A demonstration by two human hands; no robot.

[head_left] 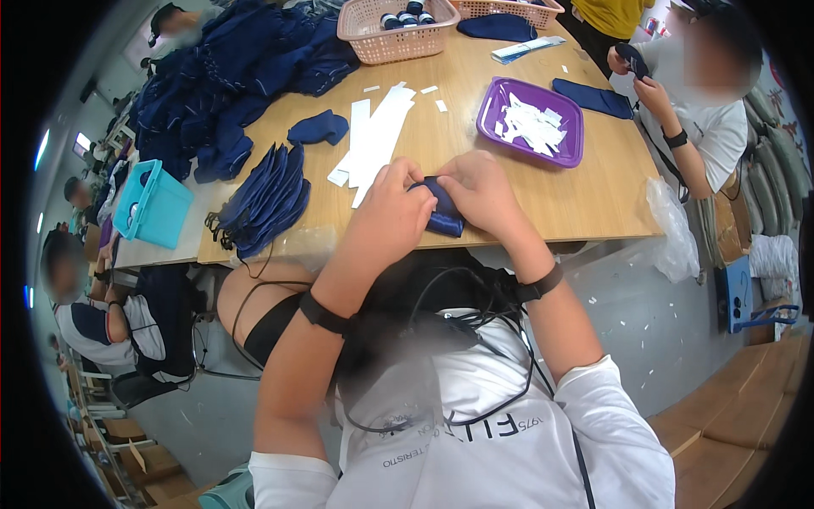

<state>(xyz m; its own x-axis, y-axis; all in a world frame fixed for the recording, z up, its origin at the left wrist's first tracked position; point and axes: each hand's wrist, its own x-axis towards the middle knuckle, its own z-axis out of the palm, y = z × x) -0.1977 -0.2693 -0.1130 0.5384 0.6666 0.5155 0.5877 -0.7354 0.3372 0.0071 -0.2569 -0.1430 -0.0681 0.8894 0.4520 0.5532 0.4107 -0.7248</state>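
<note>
Both of my hands are at the table's near edge on a small piece of navy satin cloth (445, 223), folded and shiny. My left hand (392, 212) pinches its left side, fingers curled over it. My right hand (482, 193) grips the upper right side with thumb and fingers. Part of the cloth is hidden under my fingers. To the left lies a fanned stack of navy satin pieces (270, 199) with black straps at one end. Just beyond my left hand are long white paper strips (381, 136), with one loose navy piece (318, 128) near them.
A purple tray (577, 136) of small white labels stands right of my hands. Behind are a pink basket (394, 49) with thread spools and a large navy fabric heap (237, 76). A turquoise bin (161, 208) sits left. A co-worker (704, 110) handles a dark piece at the right.
</note>
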